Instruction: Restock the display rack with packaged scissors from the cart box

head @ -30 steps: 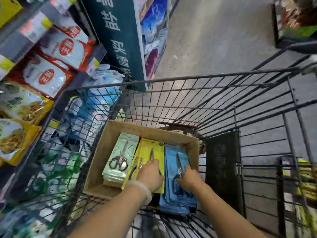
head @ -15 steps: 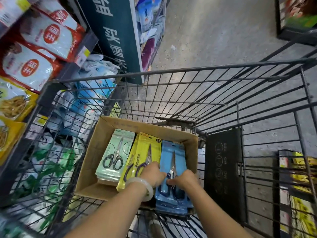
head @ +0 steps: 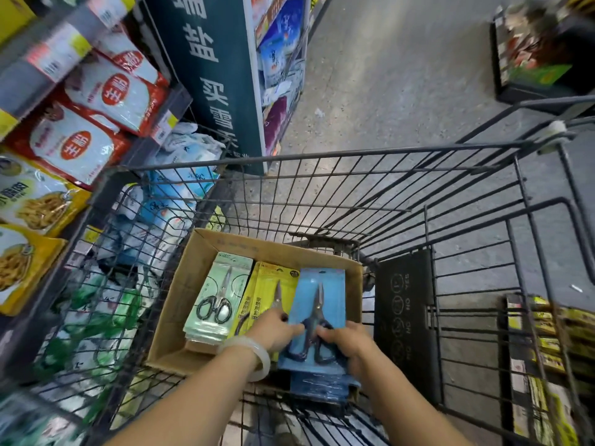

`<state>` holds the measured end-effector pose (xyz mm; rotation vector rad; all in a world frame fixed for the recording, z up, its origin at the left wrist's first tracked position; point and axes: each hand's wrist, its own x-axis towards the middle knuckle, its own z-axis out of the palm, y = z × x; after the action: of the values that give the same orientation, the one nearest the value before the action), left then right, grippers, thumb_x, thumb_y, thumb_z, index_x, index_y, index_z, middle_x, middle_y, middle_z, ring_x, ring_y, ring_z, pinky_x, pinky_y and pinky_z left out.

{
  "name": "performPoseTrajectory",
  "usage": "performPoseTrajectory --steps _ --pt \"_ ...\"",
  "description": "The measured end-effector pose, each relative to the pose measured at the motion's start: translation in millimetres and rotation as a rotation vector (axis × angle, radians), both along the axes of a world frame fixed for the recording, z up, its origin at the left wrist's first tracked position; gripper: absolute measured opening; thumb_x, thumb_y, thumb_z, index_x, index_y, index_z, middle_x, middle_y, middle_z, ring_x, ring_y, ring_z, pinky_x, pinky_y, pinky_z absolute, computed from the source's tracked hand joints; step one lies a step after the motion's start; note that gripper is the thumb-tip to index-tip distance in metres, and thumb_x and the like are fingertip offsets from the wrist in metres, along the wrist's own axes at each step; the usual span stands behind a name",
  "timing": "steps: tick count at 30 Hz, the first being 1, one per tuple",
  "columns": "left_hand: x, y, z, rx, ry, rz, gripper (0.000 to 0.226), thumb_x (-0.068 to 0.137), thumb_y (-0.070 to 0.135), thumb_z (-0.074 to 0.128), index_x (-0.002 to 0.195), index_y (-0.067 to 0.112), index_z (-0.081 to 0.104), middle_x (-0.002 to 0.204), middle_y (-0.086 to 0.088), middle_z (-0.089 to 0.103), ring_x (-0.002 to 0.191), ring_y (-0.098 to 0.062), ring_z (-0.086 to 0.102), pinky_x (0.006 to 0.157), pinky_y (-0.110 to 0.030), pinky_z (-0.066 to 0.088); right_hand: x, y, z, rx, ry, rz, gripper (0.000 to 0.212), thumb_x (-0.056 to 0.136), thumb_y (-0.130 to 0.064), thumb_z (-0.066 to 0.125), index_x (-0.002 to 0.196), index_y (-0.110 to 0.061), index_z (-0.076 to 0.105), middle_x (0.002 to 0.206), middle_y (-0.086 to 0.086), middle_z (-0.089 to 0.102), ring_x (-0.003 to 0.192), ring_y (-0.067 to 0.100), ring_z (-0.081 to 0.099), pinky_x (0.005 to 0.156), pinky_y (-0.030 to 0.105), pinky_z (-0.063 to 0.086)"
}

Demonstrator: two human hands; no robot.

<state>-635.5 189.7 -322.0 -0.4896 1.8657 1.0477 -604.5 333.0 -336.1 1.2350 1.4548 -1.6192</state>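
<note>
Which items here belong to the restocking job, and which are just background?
Job: brown cardboard box; blue-carded scissors pack gripped by left hand and right hand; yellow-carded pack; pale green-carded pack.
Background: black wire cart; red-and-white food bags; teal sign panel.

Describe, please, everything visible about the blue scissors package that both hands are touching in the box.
The blue scissors package is a flat blue card with dark-handled scissors under what looks like clear plastic, blades pointing away from the person. It lies on top of a stack of similar blue packs at the right end of the cardboard box, beside the yellow package. The left hand and the right hand grip its near end.
</note>
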Motion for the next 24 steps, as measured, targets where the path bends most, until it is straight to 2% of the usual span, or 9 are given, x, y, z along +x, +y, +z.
performPoseTrajectory --steps 2,4,9,12,15,18,20,22,24 --pt "-1 -6 10 0.067 -0.021 0.085 0.029 0.086 0.019 0.066 0.110 0.004 0.059 0.102 -0.006 0.064 0.092 -0.023 0.064 0.083 -0.034 0.055 5 -7 9 -0.081 0.067 -0.043 0.018 0.081 0.006 0.064 0.098 -0.001 0.062 0.080 0.013 0.068 0.067 0.025 0.064 0.059 0.033 0.056" --pt "-2 -12 20 0.150 -0.043 0.225 0.034 0.082 0.013 0.071 0.112 -0.002 0.063 0.104 -0.014 0.070 0.096 -0.029 0.068 0.088 -0.042 0.054 6 -17 18 -0.114 0.154 -0.012 0.024 0.081 0.007 0.063 0.103 -0.002 0.062 0.082 0.011 0.069 0.069 0.024 0.065 0.062 0.033 0.056" --pt "-7 -34 36 0.264 -0.012 0.398 0.027 0.082 -0.003 0.066 0.109 -0.001 0.063 0.102 -0.017 0.070 0.091 -0.030 0.067 0.076 -0.036 0.057 -2 -34 35 -0.157 0.361 0.128 0.029 0.079 0.009 0.064 0.103 -0.007 0.063 0.085 0.004 0.071 0.074 0.018 0.065 0.069 0.032 0.055" --pt "-9 -44 32 0.277 0.035 0.442 0.032 0.081 -0.004 0.067 0.112 0.001 0.062 0.107 -0.019 0.070 0.097 -0.034 0.067 0.085 -0.044 0.055 -11 -31 37 -0.165 0.398 0.201 0.021 0.081 0.000 0.067 0.098 -0.012 0.063 0.091 0.004 0.069 0.077 0.016 0.064 0.074 0.030 0.053" --pt "-7 -52 20 0.216 0.131 0.427 0.029 0.076 -0.001 0.071 0.101 0.013 0.066 0.104 -0.016 0.071 0.100 -0.034 0.067 0.094 -0.051 0.050 -21 -11 19 0.079 0.320 0.211 0.030 0.086 -0.020 0.065 0.112 -0.007 0.058 0.102 0.005 0.059 0.085 0.015 0.056 0.070 0.025 0.044" --pt "-2 -58 11 0.162 0.201 0.402 0.022 0.079 -0.002 0.068 0.094 0.014 0.064 0.097 -0.012 0.071 0.098 -0.033 0.066 0.092 -0.047 0.051 -18 13 -5 0.462 0.155 0.532 0.044 0.089 -0.028 0.060 0.121 0.001 0.054 0.105 0.009 0.057 0.088 0.017 0.052 0.066 0.025 0.039" --pt "3 -61 5 0.141 0.218 0.425 0.022 0.080 -0.002 0.068 0.094 0.014 0.063 0.090 -0.007 0.070 0.094 -0.030 0.066 0.088 -0.042 0.052 -13 17 -22 0.526 0.024 0.758 0.049 0.089 -0.035 0.057 0.124 -0.001 0.051 0.116 0.013 0.060 0.098 0.023 0.058 0.078 0.031 0.048" --pt "5 -64 -1 0.144 0.225 0.440 0.024 0.078 0.000 0.069 0.098 0.011 0.064 0.091 -0.007 0.071 0.094 -0.029 0.067 0.088 -0.044 0.053 -8 14 -39 0.518 -0.057 0.840 0.057 0.086 -0.039 0.059 0.128 -0.002 0.045 0.123 0.014 0.058 0.109 0.028 0.058 0.090 0.035 0.049" --pt "5 -66 -5 0.152 0.234 0.419 0.028 0.076 0.003 0.070 0.102 0.008 0.064 0.095 -0.010 0.072 0.096 -0.031 0.067 0.090 -0.048 0.052 -9 8 -49 0.512 -0.081 0.897 0.064 0.085 -0.036 0.062 0.131 0.000 0.037 0.129 0.013 0.054 0.116 0.028 0.054 0.093 0.033 0.047"
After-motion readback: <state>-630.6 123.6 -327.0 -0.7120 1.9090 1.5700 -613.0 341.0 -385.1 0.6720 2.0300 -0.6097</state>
